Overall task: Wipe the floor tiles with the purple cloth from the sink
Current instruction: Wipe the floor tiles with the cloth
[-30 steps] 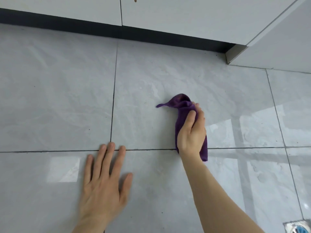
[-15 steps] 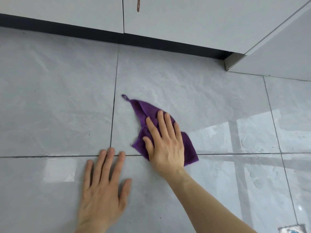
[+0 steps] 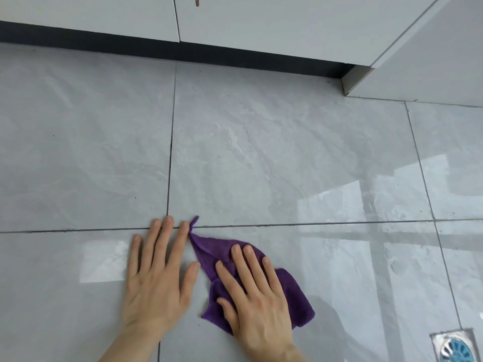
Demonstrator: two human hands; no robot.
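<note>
Both palms down on the floor tiles [image 3: 261, 158] — cloth under my right.

My right hand [image 3: 257, 304] lies flat with fingers spread, pressing the purple cloth [image 3: 295, 296] onto the glossy grey tile; its pointed corner reaches up beside my left index finger, at the grout line. My left hand [image 3: 156, 278] is splayed open just beside it, bare on the tile. Off to my right, near the frame's corner — a metal floor drain [image 3: 454, 347]. Ahead, white cabinets [image 3: 274, 19] above a dark kickboard [image 3: 156, 48].
</note>
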